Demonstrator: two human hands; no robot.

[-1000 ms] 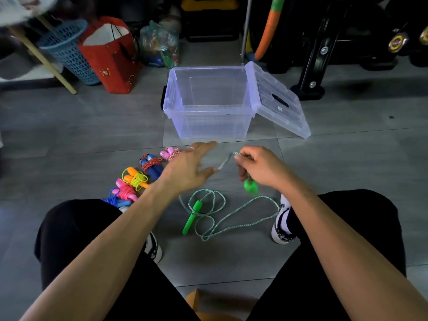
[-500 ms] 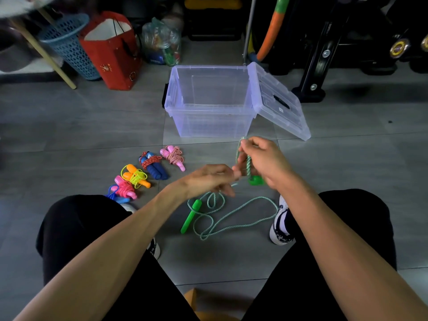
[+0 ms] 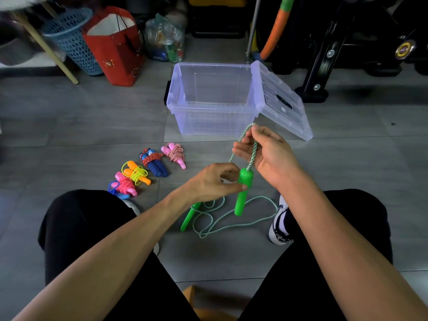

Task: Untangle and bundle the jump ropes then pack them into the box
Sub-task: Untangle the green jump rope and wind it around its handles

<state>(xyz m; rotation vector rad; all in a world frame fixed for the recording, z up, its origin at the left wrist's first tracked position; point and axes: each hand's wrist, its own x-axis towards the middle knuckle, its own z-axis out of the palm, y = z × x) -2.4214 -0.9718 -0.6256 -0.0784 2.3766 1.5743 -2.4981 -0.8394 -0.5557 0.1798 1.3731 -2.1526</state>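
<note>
A green jump rope [image 3: 231, 224] lies partly loose on the floor between my knees. My right hand [image 3: 266, 154] pinches a loop of its cord at chest height, and one green handle [image 3: 243, 193] hangs below it. My left hand [image 3: 215, 181] holds the cord just beside that handle, thumb touching the handle. The second green handle [image 3: 188, 216] lies on the floor, partly hidden by my left wrist. Several bundled ropes lie to the left: pink-white [image 3: 174, 154], blue with red cord [image 3: 154, 164], orange-yellow [image 3: 136, 173], pink [image 3: 125, 185]. The clear box [image 3: 208, 121] stands open behind.
The box lid [image 3: 280, 100] leans open on its right side. A red bag [image 3: 115, 52], a blue basket [image 3: 69, 38] and black exercise gear [image 3: 335, 47] line the back. My shoes [image 3: 280, 223] and knees frame the floor area.
My right hand has lifted the cord higher, so the green handle now dangles in the air. My left hand drew in from the reach toward the bundles and took the cord by the handle.
</note>
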